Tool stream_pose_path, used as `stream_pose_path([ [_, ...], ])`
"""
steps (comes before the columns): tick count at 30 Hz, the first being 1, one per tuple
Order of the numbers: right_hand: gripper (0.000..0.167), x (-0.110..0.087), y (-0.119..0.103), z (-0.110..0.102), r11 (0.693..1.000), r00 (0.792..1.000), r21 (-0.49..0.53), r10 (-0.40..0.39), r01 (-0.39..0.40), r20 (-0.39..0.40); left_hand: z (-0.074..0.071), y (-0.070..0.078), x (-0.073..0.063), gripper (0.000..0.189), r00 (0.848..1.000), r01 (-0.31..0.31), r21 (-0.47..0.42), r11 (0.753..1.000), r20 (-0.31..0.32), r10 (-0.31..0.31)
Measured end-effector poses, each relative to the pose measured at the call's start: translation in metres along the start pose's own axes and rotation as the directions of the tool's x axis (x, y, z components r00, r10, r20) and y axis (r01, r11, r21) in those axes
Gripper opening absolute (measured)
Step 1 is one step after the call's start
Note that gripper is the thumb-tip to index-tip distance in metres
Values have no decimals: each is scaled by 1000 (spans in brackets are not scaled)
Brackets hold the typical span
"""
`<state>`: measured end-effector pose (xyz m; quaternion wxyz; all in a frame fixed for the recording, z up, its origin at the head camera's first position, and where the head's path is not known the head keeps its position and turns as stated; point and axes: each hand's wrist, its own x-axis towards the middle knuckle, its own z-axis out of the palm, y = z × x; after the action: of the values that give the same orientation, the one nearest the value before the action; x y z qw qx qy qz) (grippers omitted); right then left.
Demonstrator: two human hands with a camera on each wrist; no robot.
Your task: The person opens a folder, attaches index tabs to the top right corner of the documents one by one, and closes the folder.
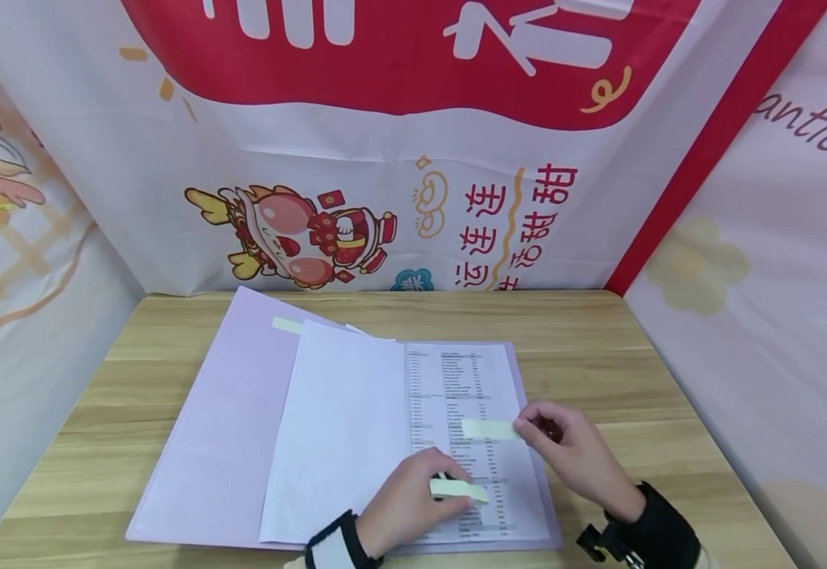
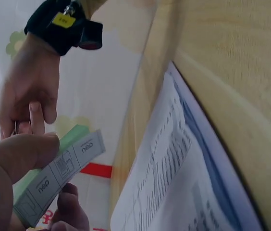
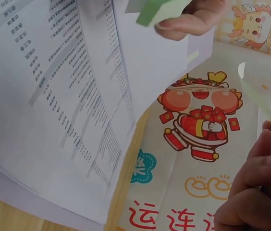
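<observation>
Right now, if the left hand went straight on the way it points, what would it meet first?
Probably the right hand, which lies ahead of the left hand and its pale green pad; depth is unclear, so it might slip past.

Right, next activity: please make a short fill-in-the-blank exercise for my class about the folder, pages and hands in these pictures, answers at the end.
The open folder is light ____.
The left hand grips a pale ____ pad.
The hand pinching a single strip is the person's ____ one.
In the head view, the blank page lies to the ____ of the printed page.
Missing words: purple; green; right; left.
</observation>
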<state>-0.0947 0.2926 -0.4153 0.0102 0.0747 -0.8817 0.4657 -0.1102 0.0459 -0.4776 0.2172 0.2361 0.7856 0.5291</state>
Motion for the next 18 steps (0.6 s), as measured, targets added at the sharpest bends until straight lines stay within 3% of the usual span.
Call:
stream_pose_path([
  [3, 10, -1, 3, -2, 1000, 1000, -7, 1, -1, -7, 8, 3, -4, 15, 999, -38, 5, 999, 10, 38],
  [7, 10, -2, 7, -4, 1000, 1000, -15, 5, -5, -17, 19, 7, -11, 18, 994, -99, 83, 992, 46, 95],
  [11, 9, -3, 11, -4, 1000, 1000, -15, 17, -17, -16, 31, 8, -14, 19, 991, -87, 164, 983, 111, 70],
  [18, 9, -4, 16, -1, 999, 999, -13, 46, -46, -13, 49, 1, -19, 24, 974, -151, 333, 931, 213, 81],
])
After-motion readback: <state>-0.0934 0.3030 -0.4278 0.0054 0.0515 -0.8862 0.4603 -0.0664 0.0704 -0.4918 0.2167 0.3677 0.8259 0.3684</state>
